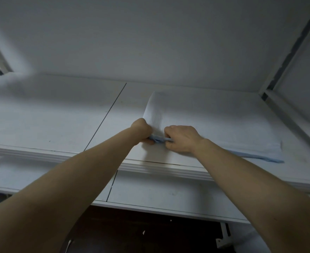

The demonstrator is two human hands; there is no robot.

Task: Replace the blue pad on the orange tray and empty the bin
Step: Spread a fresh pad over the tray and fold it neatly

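Both hands up on a white upper shelf (50, 115); left hand (141, 131) and right hand (181, 138) close together, a short gap between, each with fingers curled and pinching the near blue edge of the pad (214, 125). Pad lies flat on the right half of the shelf, pale side up, its blue hem (259, 157) running along the shelf's front lip to the right. Orange tray and bin not in view. Risks, as judged: the sheet looks thin, so pulling from one bunched spot could tear it or leave it trailing, unfolding as it comes off. The right end could drag and snag on the shelf lip or the white upright (270, 84) at the right rear corner. It may be a stack; cannot tell, and more than one could come away. Room: open shelf to the left past the panel seam (106, 115), back wall well behind the pad, a lower shelf (168, 194) jutting out just under the forearms
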